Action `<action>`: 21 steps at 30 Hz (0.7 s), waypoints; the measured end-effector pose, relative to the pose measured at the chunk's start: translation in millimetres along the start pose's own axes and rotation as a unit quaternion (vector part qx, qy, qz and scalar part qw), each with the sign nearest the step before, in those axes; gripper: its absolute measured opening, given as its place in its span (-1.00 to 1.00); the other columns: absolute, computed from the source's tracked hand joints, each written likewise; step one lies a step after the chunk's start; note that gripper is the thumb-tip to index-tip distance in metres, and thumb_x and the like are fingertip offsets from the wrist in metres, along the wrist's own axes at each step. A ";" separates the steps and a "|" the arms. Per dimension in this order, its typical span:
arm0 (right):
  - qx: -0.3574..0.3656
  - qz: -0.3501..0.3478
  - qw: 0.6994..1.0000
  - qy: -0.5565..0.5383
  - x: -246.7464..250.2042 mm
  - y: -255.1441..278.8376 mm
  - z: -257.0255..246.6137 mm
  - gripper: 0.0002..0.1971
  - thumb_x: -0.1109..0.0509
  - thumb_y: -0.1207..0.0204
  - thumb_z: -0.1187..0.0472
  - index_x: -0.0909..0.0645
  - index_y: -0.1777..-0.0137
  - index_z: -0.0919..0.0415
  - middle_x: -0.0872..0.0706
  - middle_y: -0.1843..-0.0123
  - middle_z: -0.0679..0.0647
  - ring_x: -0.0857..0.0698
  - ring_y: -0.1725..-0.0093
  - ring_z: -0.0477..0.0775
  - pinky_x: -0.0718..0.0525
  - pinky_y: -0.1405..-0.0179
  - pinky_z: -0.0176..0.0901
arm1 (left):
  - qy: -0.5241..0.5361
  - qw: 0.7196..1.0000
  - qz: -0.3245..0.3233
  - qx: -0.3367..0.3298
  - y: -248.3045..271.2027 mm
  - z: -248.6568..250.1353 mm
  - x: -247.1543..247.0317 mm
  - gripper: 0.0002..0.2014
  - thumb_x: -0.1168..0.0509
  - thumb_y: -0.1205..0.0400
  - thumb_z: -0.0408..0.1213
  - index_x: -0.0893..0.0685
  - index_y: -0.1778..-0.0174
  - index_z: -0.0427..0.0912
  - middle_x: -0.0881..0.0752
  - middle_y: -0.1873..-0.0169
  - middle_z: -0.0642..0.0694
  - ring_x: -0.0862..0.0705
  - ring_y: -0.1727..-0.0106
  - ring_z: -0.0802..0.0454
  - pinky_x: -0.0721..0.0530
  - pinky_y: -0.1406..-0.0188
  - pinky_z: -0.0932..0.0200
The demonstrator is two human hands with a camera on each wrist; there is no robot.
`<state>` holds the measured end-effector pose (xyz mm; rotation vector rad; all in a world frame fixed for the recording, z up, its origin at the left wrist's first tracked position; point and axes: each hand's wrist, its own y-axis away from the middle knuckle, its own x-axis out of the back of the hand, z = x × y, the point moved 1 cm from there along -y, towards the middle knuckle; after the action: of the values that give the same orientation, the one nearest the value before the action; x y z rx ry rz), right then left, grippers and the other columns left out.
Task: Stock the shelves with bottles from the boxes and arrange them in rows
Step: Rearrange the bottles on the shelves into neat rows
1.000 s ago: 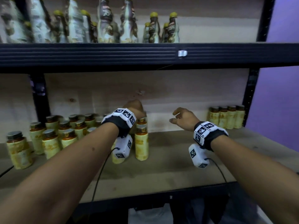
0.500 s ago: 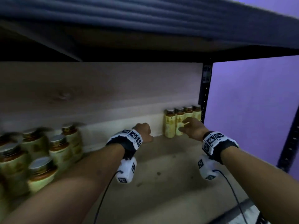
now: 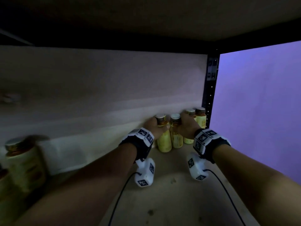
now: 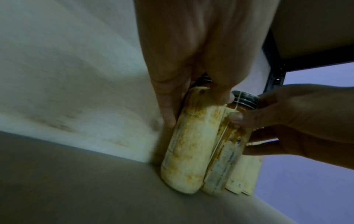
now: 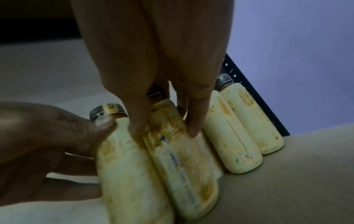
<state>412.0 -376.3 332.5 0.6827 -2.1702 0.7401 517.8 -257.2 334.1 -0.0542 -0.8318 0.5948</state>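
Wooden shelf board [image 3: 171, 201] w/ pale back panel [image 3: 97, 88] fills most of head view; dark underside of the shelf above [image 3: 146, 18] overhead, black perforated metal upright [image 3: 210, 95] at rt rear corner, purple wall [image 3: 260, 103] beyond it.

Row of four yellow-labelled bottles w/ dark metal caps stands upright at the back panel, in the rt rear corner, touching or nearly touching each other. Far left of the shelf — another bottle of the same kind [image 3: 24, 162], blurred, well apart from the row.

Left hand [image 3: 154, 128] grips the leftmost bottle of the row [image 3: 163, 141] from above: fingers [image 4: 166, 109] down its far side, thumb on the near shoulder by the neck. Bottle's base is on the board.

Right hand [image 3: 187, 128] grips the second bottle [image 3: 175, 137] — thumb on one side, fingers [image 5: 195, 121] on the other, just under the cap; in the rt wrist view it leans against the leftmost one. The two bottles touch along their sides.

Third bottle [image 5: 233, 144] and fourth bottle [image 5: 256, 124] stand free next to the upright, just beside the right hand.

Both wrists carry black bands w/ white marker blocks [image 3: 143, 136]; a white camera pod [image 3: 145, 173] hangs under each, black cables trailing toward the viewer.
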 end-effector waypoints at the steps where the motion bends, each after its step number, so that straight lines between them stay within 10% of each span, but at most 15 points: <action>1: -0.001 -0.013 1.000 0.000 -0.1 3.6 -4.9 -0.52 -0.57 -0.41 0.11 -0.54 -0.26 0.25 -0.70 -0.21 0.19 -0.68 -0.18 0.18 -0.67 -0.15 0.01 | -0.028 0.999 0.020 0.004 5.5 -0.9 4.2 -0.59 -0.33 -0.65 -0.15 -0.57 -0.42 -0.12 -0.66 -0.32 -0.11 -0.61 -0.34 -0.10 -0.47 -0.19 0.25; 21: 0.067 -0.093 0.988 -0.106 -116.2 84.9 -189.4 -0.43 -0.54 -0.46 0.05 -0.44 -0.40 0.20 -0.64 -0.31 0.22 -0.66 -0.25 0.26 -0.66 -0.25 0.06 | -0.172 0.905 0.243 0.305 159.4 -109.0 159.7 -0.49 -0.23 -0.69 -0.12 -0.42 -0.47 -0.37 -0.58 -0.34 -0.34 -0.58 -0.35 -0.28 -0.54 -0.27 -0.02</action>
<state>512.8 -160.9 325.5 1.0603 -2.2200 0.7460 602.5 -21.5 325.0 0.4413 -0.9437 1.3464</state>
